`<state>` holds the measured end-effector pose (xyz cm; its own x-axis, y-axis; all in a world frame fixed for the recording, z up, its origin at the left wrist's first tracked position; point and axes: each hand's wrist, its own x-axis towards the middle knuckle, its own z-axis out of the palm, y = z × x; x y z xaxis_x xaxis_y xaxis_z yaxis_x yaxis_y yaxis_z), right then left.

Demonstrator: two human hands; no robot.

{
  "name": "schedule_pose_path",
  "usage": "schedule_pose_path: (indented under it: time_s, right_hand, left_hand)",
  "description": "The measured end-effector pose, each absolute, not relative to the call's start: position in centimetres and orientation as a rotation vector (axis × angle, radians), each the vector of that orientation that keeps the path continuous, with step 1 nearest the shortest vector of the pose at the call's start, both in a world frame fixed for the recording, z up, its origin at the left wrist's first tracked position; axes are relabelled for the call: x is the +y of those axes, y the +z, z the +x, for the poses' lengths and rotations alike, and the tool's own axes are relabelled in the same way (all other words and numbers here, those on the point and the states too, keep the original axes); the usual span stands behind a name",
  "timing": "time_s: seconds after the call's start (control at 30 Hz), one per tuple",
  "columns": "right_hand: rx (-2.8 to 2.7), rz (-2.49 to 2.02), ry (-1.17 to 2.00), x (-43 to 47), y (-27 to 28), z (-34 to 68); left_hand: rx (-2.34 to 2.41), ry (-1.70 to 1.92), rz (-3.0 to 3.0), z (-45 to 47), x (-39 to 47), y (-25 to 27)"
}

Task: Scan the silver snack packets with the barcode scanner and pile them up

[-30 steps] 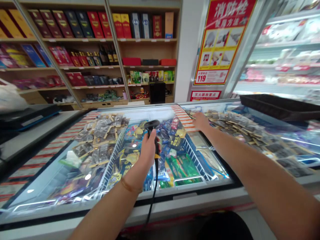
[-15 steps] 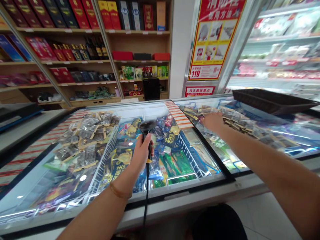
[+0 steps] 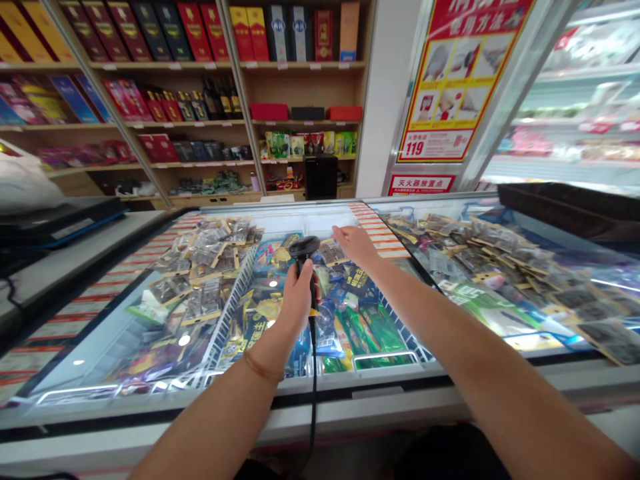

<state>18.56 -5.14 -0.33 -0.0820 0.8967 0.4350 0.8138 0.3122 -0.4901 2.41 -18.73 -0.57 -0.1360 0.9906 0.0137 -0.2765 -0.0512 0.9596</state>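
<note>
My left hand (image 3: 300, 293) is wrapped round the handle of a black barcode scanner (image 3: 304, 248), its head facing away from me and its cord hanging down towards me. To the right of the scanner, my right hand (image 3: 354, 244) is closed on a small clear packet (image 3: 332, 253) with dark contents and a tan strip. Both hands are over the glass-topped freezer, above a white wire basket (image 3: 235, 293) of blue, yellow and green bags. Similar packets lie in a pile (image 3: 205, 257) on the left and in a larger pile (image 3: 490, 250) on the right.
A dark brown tray (image 3: 565, 207) stands at the back right of the freezer. A striped red and white strip (image 3: 377, 230) crosses the freezer top. On the left, a black device (image 3: 65, 220) sits on a counter. Shelves of boxes and bottles (image 3: 200, 103) line the back wall.
My right hand has moved left from the right pile to beside the scanner, with a packet now in it. The view has turned slightly left. My left hand still grips the scanner.
</note>
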Motion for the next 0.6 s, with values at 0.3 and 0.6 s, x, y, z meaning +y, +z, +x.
schedule_pose_path:
  time_s: [0.3, 0.6]
  right_hand:
    - [-1.878, -1.656, 0.227, -2.9, -3.8, 19.3]
    - [-1.520, -1.114, 0.912, -2.1, -4.0, 19.8]
  left_hand:
    - [1.070, 1.416, 0.968, 2.7, -18.6, -0.8]
    - [1.066, 1.366, 1.004, 2.9, -19.3, -0.3]
